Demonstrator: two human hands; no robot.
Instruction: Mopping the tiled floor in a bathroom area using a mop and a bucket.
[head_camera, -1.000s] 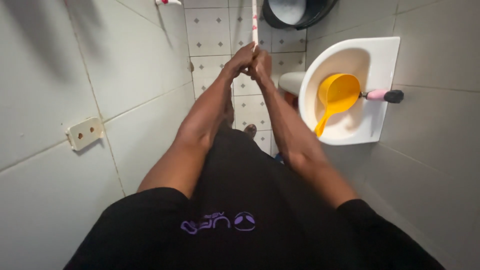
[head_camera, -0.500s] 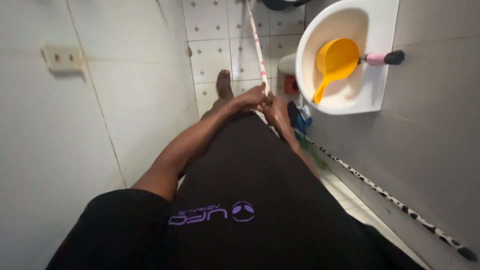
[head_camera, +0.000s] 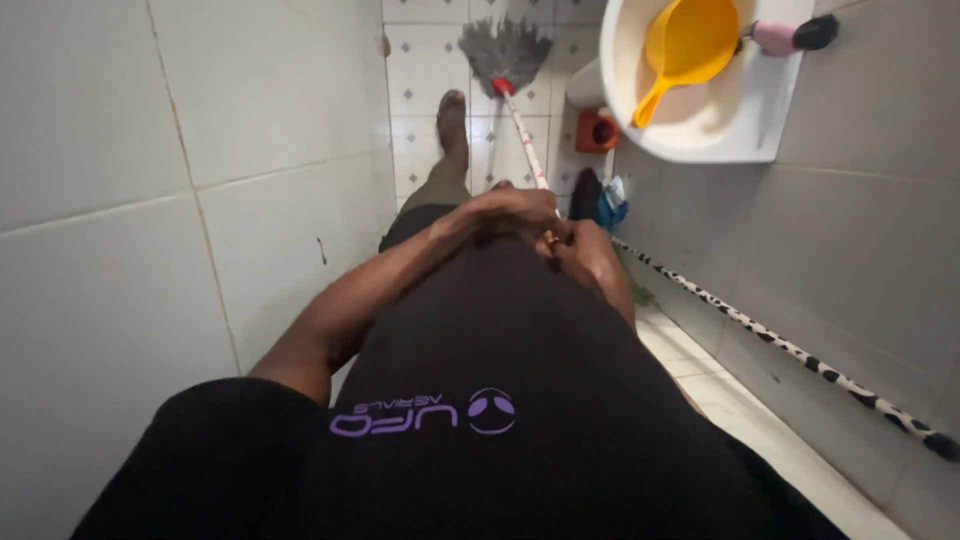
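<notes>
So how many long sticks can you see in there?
2. One is the mop handle, white with red marks, held in both hands and running down to the grey mop head. The other is a black-and-white spotted stick lying along the right wall. Others may be hidden.

One camera on my head looks steeply down my chest, close over my arms; it faces the tiled floor (head_camera: 420, 70) ahead, walls crowding both sides.

Grey stringy mop head (head_camera: 505, 52) at twelve o'clock, on a white handle with red marks (head_camera: 527, 148). White floor tiles with small grey diamonds (head_camera: 418, 60). Yellow plastic scoop (head_camera: 685, 45) in a white basin (head_camera: 745, 120) at one o'clock. Black-and-white spotted pole (head_camera: 790, 352) at three o'clock.
</notes>
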